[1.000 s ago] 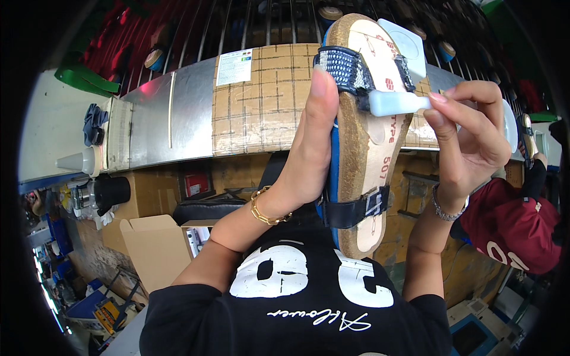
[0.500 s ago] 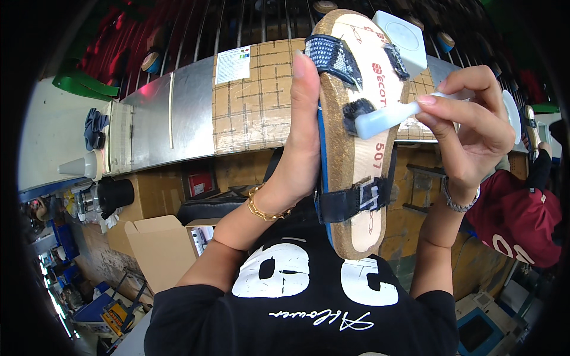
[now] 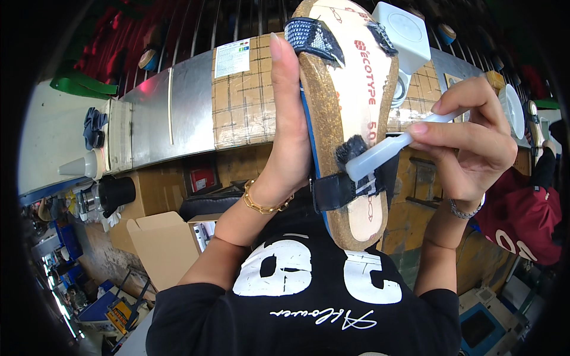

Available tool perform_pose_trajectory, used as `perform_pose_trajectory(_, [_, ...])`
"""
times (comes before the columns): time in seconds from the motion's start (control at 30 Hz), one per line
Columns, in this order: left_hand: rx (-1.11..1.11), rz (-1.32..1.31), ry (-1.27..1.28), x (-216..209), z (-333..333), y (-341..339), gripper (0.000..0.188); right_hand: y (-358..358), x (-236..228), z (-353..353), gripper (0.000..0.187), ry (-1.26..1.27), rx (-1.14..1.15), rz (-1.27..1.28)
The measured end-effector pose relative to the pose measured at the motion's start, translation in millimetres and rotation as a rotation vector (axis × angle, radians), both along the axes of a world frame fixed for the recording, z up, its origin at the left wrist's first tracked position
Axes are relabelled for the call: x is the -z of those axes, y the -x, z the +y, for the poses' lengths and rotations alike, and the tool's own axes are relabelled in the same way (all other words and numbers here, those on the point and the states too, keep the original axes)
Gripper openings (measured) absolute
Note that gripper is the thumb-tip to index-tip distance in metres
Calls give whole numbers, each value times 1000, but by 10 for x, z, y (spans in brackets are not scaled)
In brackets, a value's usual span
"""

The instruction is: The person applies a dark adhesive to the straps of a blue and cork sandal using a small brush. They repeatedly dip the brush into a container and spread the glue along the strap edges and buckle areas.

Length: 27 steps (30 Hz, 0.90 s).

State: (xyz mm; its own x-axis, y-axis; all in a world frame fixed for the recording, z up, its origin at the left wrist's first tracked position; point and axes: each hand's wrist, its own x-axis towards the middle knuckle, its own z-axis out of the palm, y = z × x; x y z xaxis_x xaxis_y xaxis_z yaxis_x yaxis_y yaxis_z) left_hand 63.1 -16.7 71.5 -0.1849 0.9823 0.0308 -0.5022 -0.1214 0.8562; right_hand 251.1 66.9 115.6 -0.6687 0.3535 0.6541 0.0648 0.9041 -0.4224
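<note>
My left hand (image 3: 291,133) grips the left edge of a sandal sole (image 3: 344,98), its thumb pointing up along the side. The sole has a brown cork rim and a beige face with red print. Ends of a patterned strap (image 3: 310,40) fold over its upper part, and a black strap (image 3: 332,191) crosses near the bottom. A blue layer shows along the left edge. In my right hand (image 3: 472,127), a white-handled brush (image 3: 374,159) is pinched between thumb and fingers. Its dark bristles touch the cork edge just above the black strap.
Beyond the sole, a taped cardboard sheet (image 3: 243,110) lies on a metal bench (image 3: 157,113). A white plastic container (image 3: 402,35) stands behind the sole. An open cardboard box (image 3: 160,246) is at lower left. At the right, another person's maroon garment (image 3: 522,213) shows.
The brush has moved down along the sole, from its middle to near the black strap. The sole has shifted slightly left and up with my left hand.
</note>
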Motion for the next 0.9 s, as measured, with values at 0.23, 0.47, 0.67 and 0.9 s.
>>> perform_pose_trajectory(0.23, [16,1,9,48,2,17,100,1,-84,28,29,66,-49,-86])
perform_pose_trajectory(0.47, [-17,-221,-55,13,17,-11,94,24,-70,-12,29,57,-34,-35])
perform_pose_trajectory(0.67, [-23,-226,-48,31,16,26,95,25,-68,-40,29,28,-6,-40])
perform_pose_trajectory(0.9, [79,-442,-154,68,-22,77,96,5,-65,-60,29,47,-38,-50])
